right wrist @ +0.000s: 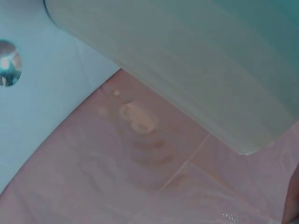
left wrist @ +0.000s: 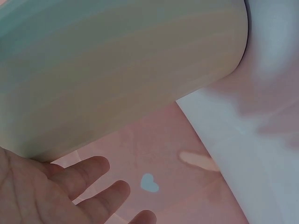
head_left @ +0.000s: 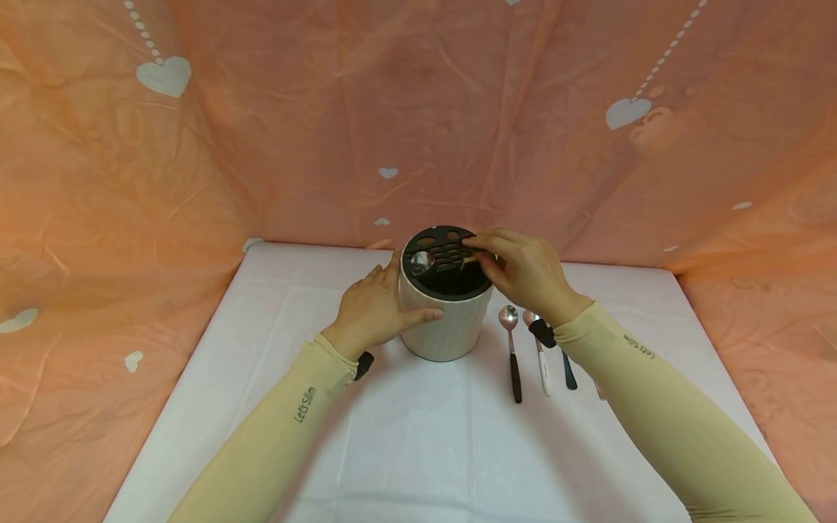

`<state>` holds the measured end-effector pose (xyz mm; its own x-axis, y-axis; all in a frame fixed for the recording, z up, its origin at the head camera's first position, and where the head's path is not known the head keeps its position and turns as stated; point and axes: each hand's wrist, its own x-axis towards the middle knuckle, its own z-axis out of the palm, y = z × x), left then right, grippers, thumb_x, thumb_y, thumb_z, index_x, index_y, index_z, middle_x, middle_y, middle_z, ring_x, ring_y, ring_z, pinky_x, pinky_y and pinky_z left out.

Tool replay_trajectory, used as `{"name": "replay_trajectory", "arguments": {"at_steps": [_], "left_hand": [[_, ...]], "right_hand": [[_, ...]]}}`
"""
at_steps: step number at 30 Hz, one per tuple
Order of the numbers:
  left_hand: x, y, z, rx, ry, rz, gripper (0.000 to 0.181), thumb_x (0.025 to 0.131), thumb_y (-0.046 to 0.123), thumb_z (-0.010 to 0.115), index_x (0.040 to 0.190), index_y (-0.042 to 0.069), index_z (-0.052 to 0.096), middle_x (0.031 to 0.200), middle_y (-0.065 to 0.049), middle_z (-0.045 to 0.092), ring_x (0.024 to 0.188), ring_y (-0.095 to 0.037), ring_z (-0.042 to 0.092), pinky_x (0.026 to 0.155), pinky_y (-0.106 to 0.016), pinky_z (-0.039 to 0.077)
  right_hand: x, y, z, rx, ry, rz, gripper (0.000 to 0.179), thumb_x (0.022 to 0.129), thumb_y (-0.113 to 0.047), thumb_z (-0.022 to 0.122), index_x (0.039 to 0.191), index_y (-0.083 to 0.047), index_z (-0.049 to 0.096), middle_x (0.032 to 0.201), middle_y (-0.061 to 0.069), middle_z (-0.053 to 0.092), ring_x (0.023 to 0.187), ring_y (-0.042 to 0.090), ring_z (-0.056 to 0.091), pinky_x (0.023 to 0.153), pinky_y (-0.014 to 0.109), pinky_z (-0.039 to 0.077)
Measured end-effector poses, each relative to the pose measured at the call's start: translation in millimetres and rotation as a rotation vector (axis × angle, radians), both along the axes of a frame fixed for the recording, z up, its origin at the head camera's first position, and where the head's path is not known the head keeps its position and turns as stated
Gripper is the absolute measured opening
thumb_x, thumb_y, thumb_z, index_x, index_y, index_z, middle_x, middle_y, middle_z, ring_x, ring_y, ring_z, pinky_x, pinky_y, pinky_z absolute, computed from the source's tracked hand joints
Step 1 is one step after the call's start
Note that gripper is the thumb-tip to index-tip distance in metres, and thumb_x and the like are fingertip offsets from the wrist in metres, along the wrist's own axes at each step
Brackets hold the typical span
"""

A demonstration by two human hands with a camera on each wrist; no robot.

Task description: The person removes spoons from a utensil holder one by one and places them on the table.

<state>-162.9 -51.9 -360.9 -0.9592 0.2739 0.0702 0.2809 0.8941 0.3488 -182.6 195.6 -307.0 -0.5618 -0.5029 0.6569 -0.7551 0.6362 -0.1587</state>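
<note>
Only the head view shows the holder's [head_left: 439, 330] lid [head_left: 455, 285]; left grip [head_left: 371, 309] spread, right grip [head_left: 526, 267] impossible to tell.

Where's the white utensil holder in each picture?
Head: just below and right of centre, the white utensil holder.
Left wrist: slanting across the upper left, the holder.
Right wrist: slanting across the upper right, the holder.
Shared landmark: the white table, along the left wrist picture's right side and the right wrist picture's left.
</note>
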Motion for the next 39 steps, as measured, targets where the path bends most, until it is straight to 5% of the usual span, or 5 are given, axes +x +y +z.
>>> {"name": "replay_trajectory", "arguments": {"at_steps": [6,16,24,28,39], "left_hand": [[-0.4,0.2,-0.4,-0.003,0.001,-0.006,0.126,0.058,0.092,0.036,0.149,0.012,0.002,0.142,-0.014,0.036,0.128,-0.03,0.034,0.093,-0.046,0.038],[-1.4,0.1,0.1,-0.011,0.005,-0.01,0.126,0.058,0.092,0.035,0.149,0.01,0.004,0.144,-0.014,0.033,0.129,-0.031,0.034,0.093,-0.046,0.038],[-0.9,-0.5,2.4,-0.016,0.006,-0.008,0.125,0.059,0.092,0.035,0.149,0.01,0.004,0.144,-0.011,0.033,0.129,-0.031,0.034,0.093,-0.045,0.038],[-1.2,-0.8,2.1,-0.017,0.005,0.001,0.125,0.059,0.092,0.034,0.149,0.012,0.001,0.143,-0.012,0.035,0.129,-0.031,0.034,0.094,-0.045,0.037],[-0.8,-0.8,1.2,-0.011,0.006,0.006,0.124,0.059,0.092,0.035,0.149,0.015,-0.001,0.142,-0.012,0.037,0.129,-0.031,0.034,0.093,-0.045,0.037]], "right_hand": [[0.5,0,4.2,-0.087,-0.018,0.028,0.03,0.081,-0.002,0.064,0.107,-0.016,0.07,0.101,-0.004,0.064,0.062,0.005,0.055,0.056,0.023,0.046],[0.7,5,21.5,-0.249,0.033,0.059,0.03,0.081,0.003,0.062,0.105,-0.012,0.07,0.094,-0.002,0.065,0.058,0.003,0.049,0.053,0.016,0.04],[14.3,5,63.6,-0.365,0.123,0.094,0.023,0.075,0.015,0.062,0.095,0.004,0.069,0.084,0.013,0.065,0.047,0.009,0.045,0.047,0.016,0.035],[20.9,12,81.1,-0.433,0.076,0.104,0.022,0.076,0.016,0.06,0.095,0.008,0.067,0.083,0.017,0.063,0.047,0.011,0.045,0.046,0.016,0.035],[27.3,45,96.2,-0.687,-0.074,0.055,0.02,0.079,0.013,0.057,0.097,0.011,0.065,0.08,0.026,0.061,0.043,0.014,0.047,0.047,0.019,0.042]]}}
